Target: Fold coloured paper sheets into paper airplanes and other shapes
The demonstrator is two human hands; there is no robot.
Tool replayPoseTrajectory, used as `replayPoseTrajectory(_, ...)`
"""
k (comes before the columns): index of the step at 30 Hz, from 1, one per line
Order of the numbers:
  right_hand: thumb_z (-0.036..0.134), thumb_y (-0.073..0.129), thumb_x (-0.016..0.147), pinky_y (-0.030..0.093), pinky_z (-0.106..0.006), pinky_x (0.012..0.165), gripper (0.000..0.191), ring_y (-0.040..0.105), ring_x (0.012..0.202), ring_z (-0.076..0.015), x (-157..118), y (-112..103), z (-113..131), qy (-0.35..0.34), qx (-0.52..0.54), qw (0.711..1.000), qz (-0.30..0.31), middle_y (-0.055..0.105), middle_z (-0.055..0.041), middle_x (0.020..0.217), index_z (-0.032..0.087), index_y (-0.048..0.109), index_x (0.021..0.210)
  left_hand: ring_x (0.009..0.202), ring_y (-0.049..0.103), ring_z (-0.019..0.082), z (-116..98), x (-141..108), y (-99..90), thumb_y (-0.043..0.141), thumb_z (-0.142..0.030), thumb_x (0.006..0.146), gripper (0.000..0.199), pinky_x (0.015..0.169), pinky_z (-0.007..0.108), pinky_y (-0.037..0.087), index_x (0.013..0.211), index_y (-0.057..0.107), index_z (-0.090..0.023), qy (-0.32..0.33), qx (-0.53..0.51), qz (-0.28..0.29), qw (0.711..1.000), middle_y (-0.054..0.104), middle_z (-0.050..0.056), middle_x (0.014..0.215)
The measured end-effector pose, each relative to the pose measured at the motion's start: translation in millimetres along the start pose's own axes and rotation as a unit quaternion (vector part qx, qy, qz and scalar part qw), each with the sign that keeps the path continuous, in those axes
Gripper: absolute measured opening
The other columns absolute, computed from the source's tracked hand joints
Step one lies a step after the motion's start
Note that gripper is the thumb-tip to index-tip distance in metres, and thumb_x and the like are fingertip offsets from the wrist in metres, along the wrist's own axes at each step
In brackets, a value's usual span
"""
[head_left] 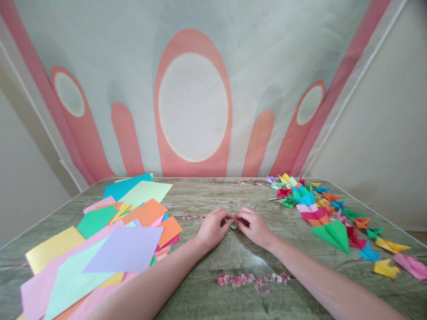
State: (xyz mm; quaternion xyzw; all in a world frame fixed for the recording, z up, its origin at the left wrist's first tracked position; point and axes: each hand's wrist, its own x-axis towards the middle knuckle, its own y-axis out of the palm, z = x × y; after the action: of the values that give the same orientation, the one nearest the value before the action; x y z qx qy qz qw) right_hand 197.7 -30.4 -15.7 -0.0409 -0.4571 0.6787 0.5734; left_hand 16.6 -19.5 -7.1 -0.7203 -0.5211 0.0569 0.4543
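Between my fingertips, at the middle of the table, is a small piece of folded pale green paper (pixel 234 225). My left hand (pixel 215 227) pinches it from the left, thumb and fingers pressed together. From the other side my right hand (pixel 252 226) grips it the same way, the two sets of fingertips nearly touching. Most of the paper is hidden by the fingers, so its folded shape cannot be made out. Both wrists rest low over the wood-patterned tabletop (pixel 200 289).
Loose coloured paper sheets (pixel 126 249) lie in an overlapping pile on the left. Along the right side are many folded paper figures, among them a green paper plane (pixel 332 236) and a pink folded piece (pixel 411 265). A printed backdrop (pixel 193 106) hangs behind the table.
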Motion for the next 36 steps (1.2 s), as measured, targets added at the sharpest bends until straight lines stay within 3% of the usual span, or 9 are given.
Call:
replayPoseTrajectory(12, 0.011, 0.050, 0.078, 0.040, -0.025, 0.064, 0.011, 0.051, 0.070, -0.0138, -1.5, -0.9, 3.2, -0.019, -0.006, 1.000, 0.006, 0.052, -0.0012, 0.074, 0.018, 0.058, 0.078, 0.069, 0.051, 0.012, -2.2, 0.8, 0.9, 0.053, -0.027, 0.082, 0.010, 0.064, 0.023, 0.039, 0.078, 0.058, -0.019, 0.000, 0.015, 0.006, 1.000, 0.057, 0.000, 0.075)
replayPoseTrajectory(30, 0.011, 0.049, 0.080, 0.042, -0.026, 0.067, 0.014, 0.053, 0.072, -0.0140, -1.3, -0.3, 3.6, -0.023, -0.007, 1.000, 0.007, 0.054, -0.0016, 0.077, 0.019, 0.060, 0.081, 0.076, 0.051, 0.015, 0.5, 1.0, 1.9, 0.043, -0.024, 0.087, 0.010, 0.069, 0.026, 0.041, 0.080, 0.049, -0.019, 0.014, 0.024, 0.018, 0.999, 0.054, 0.002, 0.081)
replayPoseTrajectory(36, 0.013, 0.050, 0.080, 0.043, -0.027, 0.067, 0.013, 0.055, 0.072, -0.0148, 0.2, -0.4, 2.0, -0.002, -0.003, 1.000, -0.021, 0.057, -0.0024, 0.076, 0.019, 0.061, 0.081, 0.078, 0.051, 0.016, 2.7, 2.7, 1.8, 0.041, -0.021, 0.087, 0.009, 0.071, 0.028, 0.042, 0.082, 0.047, -0.019, -0.009, -0.010, -0.007, 1.000, 0.054, 0.002, 0.081)
